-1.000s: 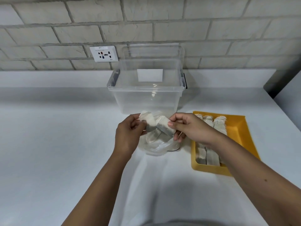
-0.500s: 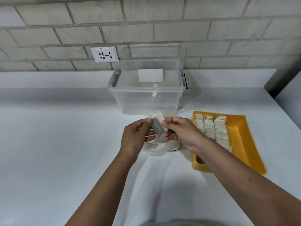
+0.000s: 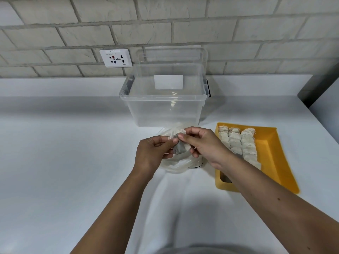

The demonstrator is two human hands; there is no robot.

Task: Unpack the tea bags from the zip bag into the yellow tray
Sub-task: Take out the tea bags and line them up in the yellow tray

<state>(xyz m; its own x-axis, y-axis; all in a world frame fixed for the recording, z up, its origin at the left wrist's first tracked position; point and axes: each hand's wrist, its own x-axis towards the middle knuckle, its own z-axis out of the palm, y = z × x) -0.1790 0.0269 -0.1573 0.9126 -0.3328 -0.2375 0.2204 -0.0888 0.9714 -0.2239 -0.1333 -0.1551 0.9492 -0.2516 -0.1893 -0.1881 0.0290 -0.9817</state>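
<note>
A clear zip bag (image 3: 176, 162) lies crumpled on the white counter, in front of the plastic box. Above it both hands pinch a small stack of pale tea bags (image 3: 180, 146). My left hand (image 3: 152, 153) holds the stack from the left, fingers curled. My right hand (image 3: 201, 143) grips it from the right with thumb and fingertips. The yellow tray (image 3: 273, 153) sits to the right, with three rows of tea bags (image 3: 238, 142) lined up along its left half. My right forearm crosses the tray's near left corner.
A clear plastic storage box (image 3: 165, 107) stands behind the zip bag, against the brick wall. A wall socket (image 3: 116, 58) is at the back left. The white counter (image 3: 64, 162) stretches wide to the left. A grey edge rises at the far right.
The long strip of tea bags held a second ago is now gathered into a compact stack between both hands. The hands have drawn closer together over the zip bag.
</note>
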